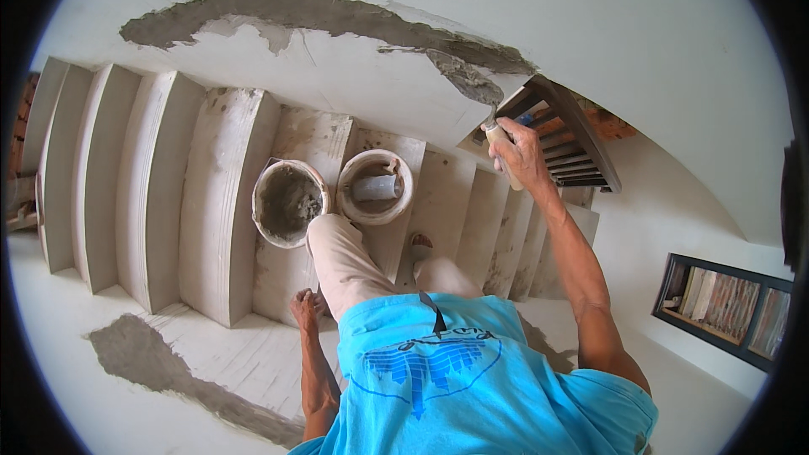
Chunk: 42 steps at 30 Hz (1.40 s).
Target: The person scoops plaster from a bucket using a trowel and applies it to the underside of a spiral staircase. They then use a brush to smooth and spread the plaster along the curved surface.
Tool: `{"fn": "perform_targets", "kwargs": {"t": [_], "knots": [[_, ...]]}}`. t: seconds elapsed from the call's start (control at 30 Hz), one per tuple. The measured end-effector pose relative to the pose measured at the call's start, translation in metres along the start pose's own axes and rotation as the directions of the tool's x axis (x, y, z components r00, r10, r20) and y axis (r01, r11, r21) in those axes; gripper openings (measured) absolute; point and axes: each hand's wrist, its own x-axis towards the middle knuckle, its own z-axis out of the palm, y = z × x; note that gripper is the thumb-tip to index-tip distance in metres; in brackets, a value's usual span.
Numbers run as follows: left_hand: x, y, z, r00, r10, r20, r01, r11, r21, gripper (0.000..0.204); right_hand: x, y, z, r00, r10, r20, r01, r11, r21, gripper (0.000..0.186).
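My right hand (522, 154) is closed round the pale handle of a trowel (465, 77) at the upper right. Its blade, coated in grey mortar, lies against the white wall at the lower edge of a long wet mortar patch (337, 15). Low beside my left knee hangs my left hand (307, 310), its fingers curled in and nothing showing in them. In front of my legs stand two buckets on the steps: the left bucket (259, 223) has grey mortar inside, and the right bucket (408, 202) contains a grey cylindrical object (377, 188).
Concrete stairs (206, 194) run across the view, with my feet on them. A dark wooden railing (581, 139) stands beyond my right hand. Another mortar patch (139, 354) marks the lower left wall. A dark-framed shelf niche (716, 303) is at the right.
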Motion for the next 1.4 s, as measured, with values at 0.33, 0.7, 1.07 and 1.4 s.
{"fn": "perform_targets", "kwargs": {"t": [0.33, 0.7, 1.07, 1.4], "knots": [[-0.01, -0.017, -0.006, 0.999, -0.026, -0.038, 0.024, 0.998, -0.056, 0.037, 0.028, -0.002, 0.001, 0.999, 0.016, 0.033, -0.017, 1.0, 0.023, 0.02], [-0.014, -0.008, 0.001, 0.997, -0.079, -0.023, 0.077, 0.995, -0.059, 0.033, 0.014, 0.016, -0.024, 0.998, 0.061, 0.001, -0.061, 0.998, -0.007, 0.037], [-0.01, 0.009, 0.006, 0.996, -0.071, -0.046, 0.07, 0.997, -0.035, 0.031, 0.041, 0.029, -0.047, 0.998, 0.05, 0.034, -0.05, 0.999, -0.016, 0.027], [-0.013, 0.004, 0.004, 0.998, -0.057, -0.027, 0.055, 0.996, -0.064, 0.03, -0.01, 0.038, -0.066, 0.982, 0.188, -0.001, -0.188, 0.982, -0.031, 0.024]]}}
